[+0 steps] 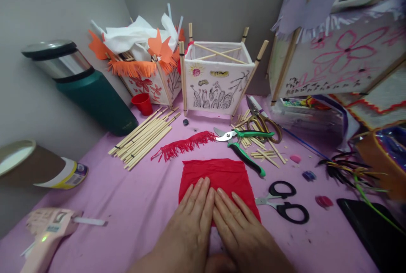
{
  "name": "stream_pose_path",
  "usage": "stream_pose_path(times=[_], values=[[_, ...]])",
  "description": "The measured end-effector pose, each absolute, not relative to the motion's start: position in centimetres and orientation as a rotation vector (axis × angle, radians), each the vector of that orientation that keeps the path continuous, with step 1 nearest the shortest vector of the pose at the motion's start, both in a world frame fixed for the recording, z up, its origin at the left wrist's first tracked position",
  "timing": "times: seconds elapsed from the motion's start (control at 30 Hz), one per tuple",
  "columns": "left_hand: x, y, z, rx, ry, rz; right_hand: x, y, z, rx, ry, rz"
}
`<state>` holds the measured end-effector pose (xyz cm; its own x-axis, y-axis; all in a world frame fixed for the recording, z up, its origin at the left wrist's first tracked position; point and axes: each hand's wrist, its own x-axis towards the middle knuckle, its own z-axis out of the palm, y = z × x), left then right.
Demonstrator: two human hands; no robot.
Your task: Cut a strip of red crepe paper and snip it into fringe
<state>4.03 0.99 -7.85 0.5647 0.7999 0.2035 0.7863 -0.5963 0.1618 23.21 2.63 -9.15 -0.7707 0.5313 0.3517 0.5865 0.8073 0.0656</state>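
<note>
Both our hands lie flat and open, palms down, gripping nothing. Our left hand [190, 218] and right hand [236, 222] sit side by side, touching along the forefingers, with the fingers spread over the near edge of a red sheet [218, 173]. The sheet lies flat on the pink bench [133, 197], near the middle and just in front of us. Its far half is uncovered.

Just beyond the sheet, to the left, lies a red fringe [184, 146], apart from it. Farther left, a bundle of sticks [144, 137] runs diagonally toward a red cup [142, 103]. Green-handled shears [245, 146] lie just right of the sheet's far corner, with loose stick offcuts around them. Black scissors [283, 203] lie to the right of our right hand, near the sheet's right edge.

A glue gun [47, 230] lies at the near left, well apart from our hands. At the far side stand a white lantern [218, 80] with drawings on it and, to its left, an orange-fringed lantern [146, 70] stuffed with white paper. A green bin [85, 86] stands at the far left by the wall.
</note>
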Motion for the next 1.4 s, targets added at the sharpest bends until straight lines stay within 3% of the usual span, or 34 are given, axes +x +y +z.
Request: stream_pose_path(times=[0.23, 0.53, 0.93, 1.4], values=[[4.7, 2.8, -7.8, 2.692, 1.641, 0.458, 23.3, 2.9, -8.8, -0.771, -2.736, -0.199], [4.1, 2.8, -8.7, 2.752, 1.677, 0.46, 24.6, 2.1, -7.9, -0.985, -2.714, 0.01], [3.4, 3.7, -10.0, 2.918, 1.67, 0.502, 20.7, 5.2, -7.0, -1.116, -2.671, 0.557], [3.1, 3.7, -8.9, 2.817, 1.82, 0.393, 22.4, 8.2, -8.7, -1.459, -2.532, 0.133]])
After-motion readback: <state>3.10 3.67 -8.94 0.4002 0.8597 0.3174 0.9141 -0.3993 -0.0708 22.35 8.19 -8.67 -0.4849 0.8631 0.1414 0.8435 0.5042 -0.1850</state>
